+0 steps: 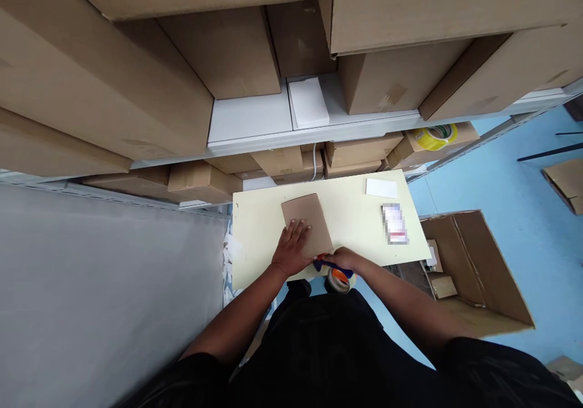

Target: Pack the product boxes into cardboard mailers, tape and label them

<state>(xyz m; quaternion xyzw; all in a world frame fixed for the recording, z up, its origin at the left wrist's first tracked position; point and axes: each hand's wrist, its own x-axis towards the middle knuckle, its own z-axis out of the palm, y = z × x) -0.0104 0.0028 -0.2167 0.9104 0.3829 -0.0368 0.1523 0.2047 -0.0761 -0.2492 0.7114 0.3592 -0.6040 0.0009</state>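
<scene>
A small brown cardboard box (pixel 314 217) rests at an angle on the pale table (pixel 355 214). My left hand (pixel 292 247) lies flat on its top, fingers spread. At the box's near right corner, my right hand (pixel 344 258) is wrapped round a blue and orange tape dispenser (pixel 325 265). The dispenser's roll of tape (pixel 338 280) hangs over the table's front edge, and its front end is against or very near the box. Part of its handle is hidden by my fingers.
On the table's right lie a white box (pixel 381 187) and a blurred-out phone-like item (pixel 395 223). Shelves (pixel 248 116) of cardboard boxes stand ahead, with a yellow tape roll (pixel 436 136). A large open carton (pixel 492 262) sits on the floor at right; a grey wall (pixel 113 274) is left.
</scene>
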